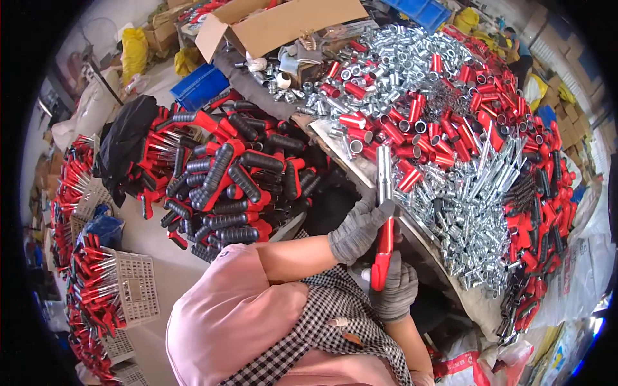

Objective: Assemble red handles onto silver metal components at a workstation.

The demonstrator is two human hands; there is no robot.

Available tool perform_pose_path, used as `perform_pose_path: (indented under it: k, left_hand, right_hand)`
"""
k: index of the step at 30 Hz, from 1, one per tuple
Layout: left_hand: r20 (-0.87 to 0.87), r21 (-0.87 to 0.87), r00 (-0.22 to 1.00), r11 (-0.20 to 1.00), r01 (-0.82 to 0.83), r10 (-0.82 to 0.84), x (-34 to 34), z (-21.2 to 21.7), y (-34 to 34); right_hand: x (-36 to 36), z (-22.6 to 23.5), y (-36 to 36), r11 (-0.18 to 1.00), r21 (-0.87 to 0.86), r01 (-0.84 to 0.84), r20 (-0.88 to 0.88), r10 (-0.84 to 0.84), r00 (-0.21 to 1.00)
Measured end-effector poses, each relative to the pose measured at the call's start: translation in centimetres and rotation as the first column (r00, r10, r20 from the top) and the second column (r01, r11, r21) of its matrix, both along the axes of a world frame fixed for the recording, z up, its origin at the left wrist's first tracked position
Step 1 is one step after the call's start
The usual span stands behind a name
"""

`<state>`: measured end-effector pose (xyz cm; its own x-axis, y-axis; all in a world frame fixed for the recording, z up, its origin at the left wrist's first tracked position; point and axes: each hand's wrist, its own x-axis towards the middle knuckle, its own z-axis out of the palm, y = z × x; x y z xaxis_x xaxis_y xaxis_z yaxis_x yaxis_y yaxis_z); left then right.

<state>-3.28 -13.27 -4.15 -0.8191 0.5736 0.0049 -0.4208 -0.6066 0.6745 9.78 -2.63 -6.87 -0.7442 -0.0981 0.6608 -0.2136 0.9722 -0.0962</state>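
Upright in front of my body is a hand tool of a kind I cannot name, with a shiny silver tube on top and a red handle (384,248) below. My left hand (354,233), in a grey knitted glove, is closed around it where silver meets red. Lower down, my right hand (400,289), gloved the same way, wraps the red end from the right. Just beyond lie red metal tubes (444,154) and silver sleeves (412,58). Left of my hands is a heap of red tools with black ribbed grips (222,177).
The worktable's edge (351,167) runs diagonally beside my hands. Silver rods and small parts (463,225) cover its near side. A cardboard box (296,26) and a blue bin (199,87) stand farther back. Plastic crates (136,289) with red tools line the left. A person (520,61) is at the far right.
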Motion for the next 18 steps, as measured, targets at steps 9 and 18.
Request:
perform_pose_path:
  k: [9, 18]
  left_hand:
    - [-0.123, 0.043, 0.951, 0.956, 0.289, -0.282, -1.6, 0.7, 0.1]
    - [-0.635, -0.345, 0.382, -0.196, -0.918, -0.671, -25.6, 3.5, -1.6]
  right_hand:
    - [-0.4, 1.0, 1.8, 0.902, -0.429, 0.046, 0.697, 0.298, 0.652]
    - [-0.8, -2.4, 2.4, 0.912, -0.398, -0.097, 0.497, 0.303, 0.813]
